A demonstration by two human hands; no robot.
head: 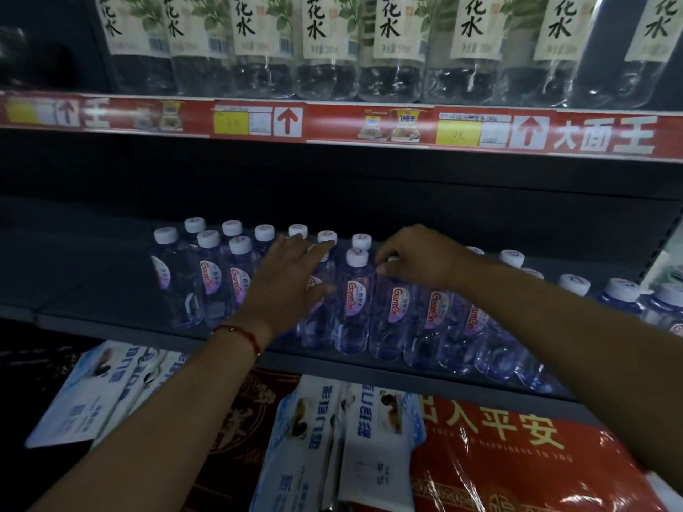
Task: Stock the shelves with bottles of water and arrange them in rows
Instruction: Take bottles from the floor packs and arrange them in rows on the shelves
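Several small water bottles [354,301] with white caps and pink labels stand in rows on the dark middle shelf [92,290]. My left hand [292,279] lies with straight fingers against the front bottles near the middle of the group, fingertips reaching the caps behind. To its right, my right hand [417,256] curls its fingers over the cap and neck of one front-row bottle [391,312]. More bottles run on to the right along the shelf edge.
Larger bottles [325,49] with green leaf labels fill the shelf above, over a red price strip [332,123]. Below the shelf lie wrapped bottle packs [343,430] and a red plastic-wrapped mat [517,456]. The shelf's left part is bare.
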